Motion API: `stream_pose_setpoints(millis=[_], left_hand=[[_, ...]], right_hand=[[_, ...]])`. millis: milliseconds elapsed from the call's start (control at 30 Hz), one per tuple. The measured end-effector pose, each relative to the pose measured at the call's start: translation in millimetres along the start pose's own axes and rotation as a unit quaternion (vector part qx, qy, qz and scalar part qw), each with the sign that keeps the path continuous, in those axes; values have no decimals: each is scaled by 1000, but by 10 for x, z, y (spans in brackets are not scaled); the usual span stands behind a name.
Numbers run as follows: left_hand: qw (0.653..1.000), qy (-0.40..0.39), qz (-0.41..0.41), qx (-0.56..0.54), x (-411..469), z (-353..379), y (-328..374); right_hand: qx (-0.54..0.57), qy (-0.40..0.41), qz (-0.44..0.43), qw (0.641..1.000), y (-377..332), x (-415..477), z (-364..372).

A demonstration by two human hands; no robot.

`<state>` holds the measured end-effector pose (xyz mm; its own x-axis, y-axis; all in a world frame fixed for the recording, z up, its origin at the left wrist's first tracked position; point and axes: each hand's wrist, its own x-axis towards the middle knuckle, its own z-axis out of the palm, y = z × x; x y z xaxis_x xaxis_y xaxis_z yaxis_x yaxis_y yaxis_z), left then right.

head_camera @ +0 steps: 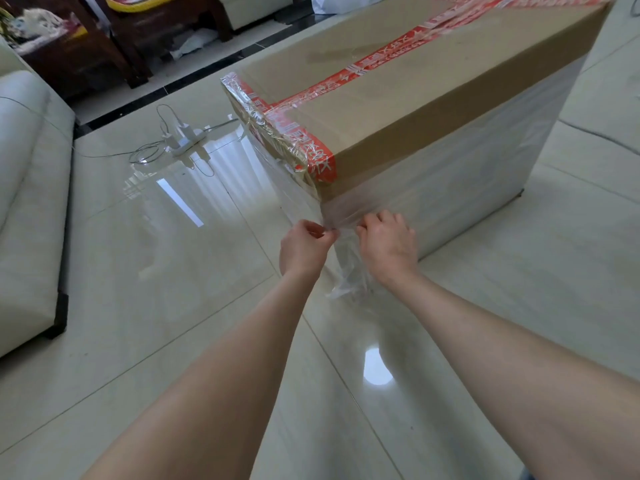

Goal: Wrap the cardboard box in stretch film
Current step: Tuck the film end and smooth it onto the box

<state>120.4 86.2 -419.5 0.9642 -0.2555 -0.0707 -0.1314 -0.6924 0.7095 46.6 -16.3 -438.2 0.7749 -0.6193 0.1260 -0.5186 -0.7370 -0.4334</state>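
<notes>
Both arms reach in from the bottom edge, left arm point(214, 393) and right arm point(519, 358), bare to the wrists. At far left I see a pale sofa point(24, 188) on the glossy tiled floor point(156, 289), and past it a white power strip point(183, 140) with cables. My left hand point(304, 245) pinches the film point(349, 278) between thumb and fingers, just below the near corner of the box point(415, 98). A loose, bunched tail of film hangs between the hands. My right hand point(389, 245), fingers curled, grips the same film just beside the left. The box stands on the floor right of centre, its sides filmed, its top bare cardboard crossed by red tape point(346, 79).
</notes>
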Motion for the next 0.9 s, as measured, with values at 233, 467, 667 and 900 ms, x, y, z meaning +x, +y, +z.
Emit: stream_pose_setpoints(millis=[233, 467, 667, 900], left_hand=[[975, -17, -134, -178, 23, 58, 2], [965, -73, -123, -218, 51, -75, 31], [962, -111, -93, -230, 58, -166, 37], [952, -74, -152, -255, 102, -78, -39]], right_hand=[[-11, 1, -35, 999, -54, -67, 30], [-39, -7, -44, 998, -244, -27, 9], [-42, 8, -44, 998, -257, 22, -12], [-3, 25, -58, 998, -161, 16, -42]])
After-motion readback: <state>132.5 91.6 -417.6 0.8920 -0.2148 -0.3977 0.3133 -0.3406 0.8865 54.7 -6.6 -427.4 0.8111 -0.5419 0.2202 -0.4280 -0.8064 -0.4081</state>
